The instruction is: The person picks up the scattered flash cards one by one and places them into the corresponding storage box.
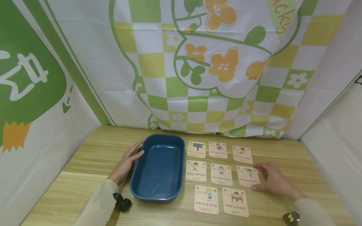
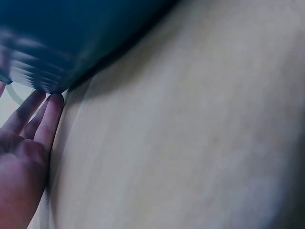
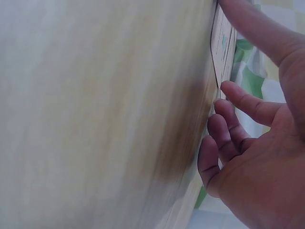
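An empty dark blue plastic tray [image 1: 158, 163] stands on the wooden table. My left hand [image 1: 128, 161] lies along its left side, the thumb at the rim; in the left wrist view its straight fingers [image 2: 47, 121] touch the tray's outer wall. On the right, my right hand [image 1: 272, 179] spans the "play badminton" card [image 1: 247, 175], which lies flat. Its thumb is at the lower edge and its index finger at the upper right corner, pinching the card between them. In the right wrist view the other fingers [image 3: 219, 133] are curled beside the card.
Between tray and right hand, several picture cards lie face up in rows, among them "play tennis" [image 1: 196, 171], "play ping-pong" [image 1: 206, 200] and "take a break" [image 1: 235, 202]. A patterned cloth [image 1: 198, 103] hangs behind the table's back edge. Small black devices sit at both wrists.
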{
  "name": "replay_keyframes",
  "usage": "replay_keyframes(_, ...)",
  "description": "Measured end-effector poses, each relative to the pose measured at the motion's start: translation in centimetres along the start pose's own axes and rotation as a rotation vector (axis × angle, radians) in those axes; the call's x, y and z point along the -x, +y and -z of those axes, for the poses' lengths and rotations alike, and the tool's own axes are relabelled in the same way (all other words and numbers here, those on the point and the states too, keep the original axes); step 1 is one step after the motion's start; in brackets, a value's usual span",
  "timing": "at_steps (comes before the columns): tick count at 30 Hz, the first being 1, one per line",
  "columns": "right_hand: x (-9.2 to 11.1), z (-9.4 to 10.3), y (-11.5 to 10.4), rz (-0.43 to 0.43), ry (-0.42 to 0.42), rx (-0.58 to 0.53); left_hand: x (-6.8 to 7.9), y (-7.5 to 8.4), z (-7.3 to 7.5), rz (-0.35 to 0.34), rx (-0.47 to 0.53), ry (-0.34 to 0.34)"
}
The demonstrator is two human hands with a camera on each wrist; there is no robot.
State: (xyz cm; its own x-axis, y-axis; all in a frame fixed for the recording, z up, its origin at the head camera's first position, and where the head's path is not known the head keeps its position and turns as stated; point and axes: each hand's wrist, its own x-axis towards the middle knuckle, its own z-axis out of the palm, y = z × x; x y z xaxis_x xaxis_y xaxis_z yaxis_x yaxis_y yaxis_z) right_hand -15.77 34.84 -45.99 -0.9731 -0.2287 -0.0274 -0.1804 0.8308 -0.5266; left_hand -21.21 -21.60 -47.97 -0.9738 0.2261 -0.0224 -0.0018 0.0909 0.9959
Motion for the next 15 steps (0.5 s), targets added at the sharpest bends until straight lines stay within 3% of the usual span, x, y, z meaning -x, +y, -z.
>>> replay_keyframes(15,0.01,0.02,-0.08,0.002,0.010,-0.020,0.05,0.03,-0.02,-0.006,0.001,-0.010)
